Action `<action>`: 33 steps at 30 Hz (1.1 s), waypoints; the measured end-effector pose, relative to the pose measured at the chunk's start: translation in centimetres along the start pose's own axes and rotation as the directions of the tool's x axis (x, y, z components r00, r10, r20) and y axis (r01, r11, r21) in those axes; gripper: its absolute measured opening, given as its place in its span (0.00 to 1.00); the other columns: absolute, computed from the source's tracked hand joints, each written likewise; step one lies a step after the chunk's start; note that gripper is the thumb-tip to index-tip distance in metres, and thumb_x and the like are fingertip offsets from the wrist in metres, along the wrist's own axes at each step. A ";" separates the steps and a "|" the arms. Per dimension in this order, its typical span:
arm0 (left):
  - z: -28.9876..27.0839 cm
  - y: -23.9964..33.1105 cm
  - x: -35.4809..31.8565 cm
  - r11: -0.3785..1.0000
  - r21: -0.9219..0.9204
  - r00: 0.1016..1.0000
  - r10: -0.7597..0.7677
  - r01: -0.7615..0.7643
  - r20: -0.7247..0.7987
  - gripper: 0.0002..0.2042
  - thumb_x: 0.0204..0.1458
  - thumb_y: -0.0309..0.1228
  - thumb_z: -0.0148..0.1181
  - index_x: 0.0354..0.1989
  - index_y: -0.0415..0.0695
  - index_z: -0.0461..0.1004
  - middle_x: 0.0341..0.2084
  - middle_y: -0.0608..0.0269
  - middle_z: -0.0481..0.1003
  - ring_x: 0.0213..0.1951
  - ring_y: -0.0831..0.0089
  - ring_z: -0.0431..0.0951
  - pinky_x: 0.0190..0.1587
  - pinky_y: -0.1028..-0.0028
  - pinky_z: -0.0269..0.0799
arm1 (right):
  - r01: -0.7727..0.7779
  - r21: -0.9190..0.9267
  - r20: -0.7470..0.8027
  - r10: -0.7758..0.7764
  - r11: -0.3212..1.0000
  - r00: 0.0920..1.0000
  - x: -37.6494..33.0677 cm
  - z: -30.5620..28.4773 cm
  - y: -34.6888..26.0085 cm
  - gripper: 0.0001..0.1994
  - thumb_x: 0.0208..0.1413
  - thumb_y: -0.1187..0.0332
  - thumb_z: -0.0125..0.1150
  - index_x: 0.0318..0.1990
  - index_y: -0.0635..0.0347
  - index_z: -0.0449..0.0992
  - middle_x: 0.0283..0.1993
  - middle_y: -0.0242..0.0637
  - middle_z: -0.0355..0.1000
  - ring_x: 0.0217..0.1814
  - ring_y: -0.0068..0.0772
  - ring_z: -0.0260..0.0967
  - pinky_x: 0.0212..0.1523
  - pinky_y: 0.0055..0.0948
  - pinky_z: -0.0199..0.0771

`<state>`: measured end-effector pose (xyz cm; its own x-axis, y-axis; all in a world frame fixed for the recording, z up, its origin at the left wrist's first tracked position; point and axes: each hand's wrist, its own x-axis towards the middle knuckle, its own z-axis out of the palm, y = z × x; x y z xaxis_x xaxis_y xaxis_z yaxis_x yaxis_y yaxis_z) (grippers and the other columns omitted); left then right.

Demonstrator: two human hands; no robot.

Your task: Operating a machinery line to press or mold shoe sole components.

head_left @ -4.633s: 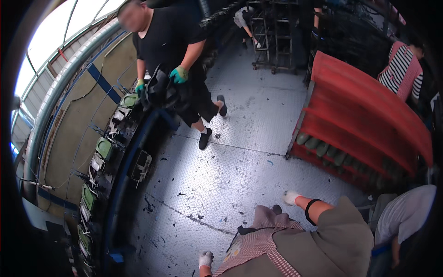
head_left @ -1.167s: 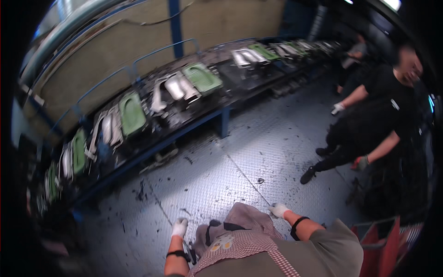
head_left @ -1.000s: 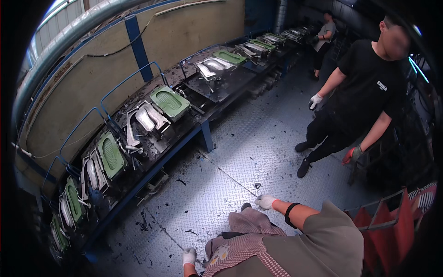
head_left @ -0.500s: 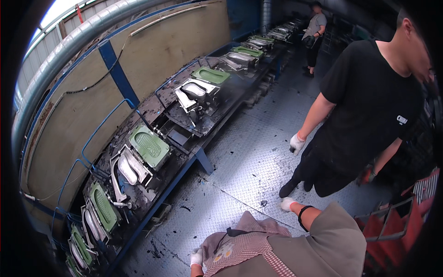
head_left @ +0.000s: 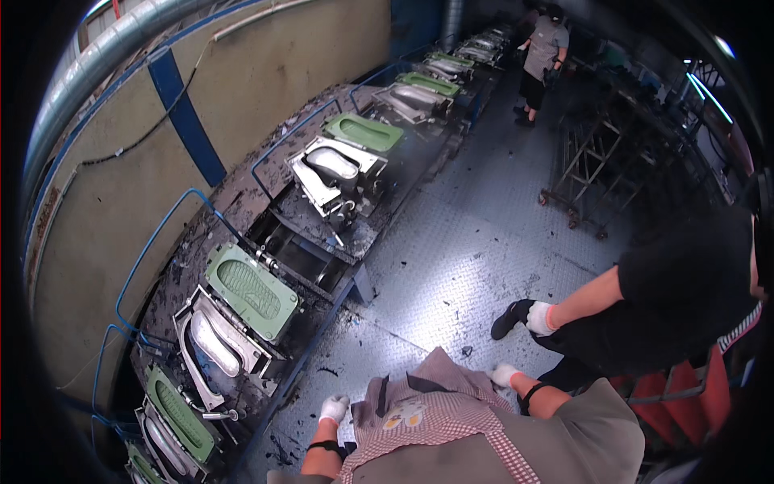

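Observation:
My left hand [head_left: 333, 408], in a white glove, hangs beside my checked apron [head_left: 427, 403]. Its fingers look curled in, with nothing visible in them. On the other side of the apron is my right hand [head_left: 504, 374], also gloved in white; its fingertips are too small and partly hidden to read. Neither hand touches the workbench to the left. Nearest on that bench lies an opened mould: a green sole-patterned plate [head_left: 251, 290] hinged to a silver metal half [head_left: 216, 345] with a shoe-shaped form.
More open moulds [head_left: 326, 173] line the long, debris-strewn bench [head_left: 278, 395], with blue bent rails [head_left: 129, 274] behind. A co-worker in black [head_left: 677, 282] bends close on my right beside a red rack [head_left: 685, 387]. Another person [head_left: 544, 60] stands far down the aisle. Metal trolleys [head_left: 592, 165] stand at right.
The co-worker in black has moved lower and to the right, uncovering the trolleys. My left hand has risen in view, showing more forearm. The view has shifted slightly; the far person has turned.

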<state>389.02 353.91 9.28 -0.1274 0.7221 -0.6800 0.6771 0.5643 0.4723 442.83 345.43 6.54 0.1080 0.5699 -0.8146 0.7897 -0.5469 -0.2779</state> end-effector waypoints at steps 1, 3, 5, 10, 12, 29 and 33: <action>-0.5 -1.6 1.5 0.999 0.014 0.998 0.050 -0.049 -0.043 0.18 0.50 0.38 0.57 0.43 0.38 0.80 0.31 0.56 0.81 0.34 0.69 0.80 0.41 0.68 0.75 | 0.001 0.027 0.010 -0.002 1.000 1.000 0.0 -1.9 -2.6 0.26 0.59 0.49 0.50 0.44 0.67 0.79 0.41 0.53 0.78 0.45 0.49 0.77 0.50 0.41 0.73; -1.7 0.8 3.2 0.999 -0.032 0.999 0.010 -0.011 -0.043 0.18 0.50 0.38 0.58 0.43 0.38 0.80 0.30 0.56 0.81 0.34 0.70 0.80 0.41 0.69 0.74 | 0.043 0.056 -0.058 -0.040 0.997 0.998 1.1 -4.7 -3.8 0.26 0.59 0.49 0.50 0.45 0.67 0.78 0.40 0.52 0.78 0.44 0.48 0.77 0.48 0.41 0.74; -2.4 0.6 4.3 0.992 -0.122 0.998 -0.018 0.010 -0.059 0.18 0.50 0.38 0.58 0.43 0.38 0.80 0.29 0.56 0.81 0.33 0.70 0.80 0.40 0.69 0.74 | 0.128 0.040 -0.100 -0.123 0.991 0.987 3.8 -6.4 -5.6 0.25 0.59 0.50 0.50 0.45 0.67 0.78 0.38 0.51 0.79 0.41 0.46 0.78 0.45 0.40 0.75; -1.3 1.8 5.9 0.961 -0.271 0.991 -0.088 0.059 -0.098 0.15 0.52 0.36 0.58 0.42 0.37 0.79 0.28 0.58 0.80 0.30 0.71 0.78 0.34 0.71 0.72 | 0.073 0.416 0.046 -0.101 0.906 0.994 7.6 -13.2 -10.9 0.19 0.61 0.58 0.51 0.46 0.66 0.75 0.33 0.39 0.77 0.28 0.30 0.74 0.29 0.32 0.75; 0.0 2.2 5.7 0.960 -0.269 0.991 -0.102 0.075 -0.089 0.13 0.53 0.34 0.57 0.40 0.37 0.78 0.28 0.60 0.79 0.26 0.72 0.76 0.27 0.72 0.70 | 0.080 0.412 0.061 -0.115 0.908 0.992 9.6 -14.7 -11.8 0.19 0.61 0.58 0.51 0.46 0.66 0.75 0.33 0.39 0.77 0.27 0.30 0.74 0.29 0.32 0.74; 5.6 23.9 9.6 0.937 -0.346 0.922 -0.176 0.050 -0.345 0.19 0.53 0.40 0.56 0.46 0.38 0.79 0.34 0.56 0.81 0.37 0.69 0.79 0.43 0.69 0.73 | 0.100 0.326 0.169 -0.162 0.940 0.972 29.1 -34.7 -11.0 0.19 0.61 0.59 0.52 0.51 0.66 0.73 0.34 0.42 0.78 0.27 0.31 0.75 0.26 0.32 0.74; 7.5 28.2 10.1 0.868 -0.496 0.916 -0.211 0.015 -0.341 0.17 0.55 0.36 0.57 0.47 0.37 0.76 0.34 0.60 0.80 0.34 0.73 0.79 0.36 0.73 0.73 | 0.133 0.245 0.212 -0.187 0.960 0.959 32.5 -37.9 -11.0 0.19 0.58 0.61 0.52 0.50 0.66 0.74 0.34 0.42 0.78 0.28 0.32 0.75 0.28 0.32 0.76</action>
<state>412.30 374.08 11.51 -0.5065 0.6792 -0.5312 0.2268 0.6993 0.6779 460.55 393.26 2.43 -0.1722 0.5189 -0.8373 0.6250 -0.5994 -0.5000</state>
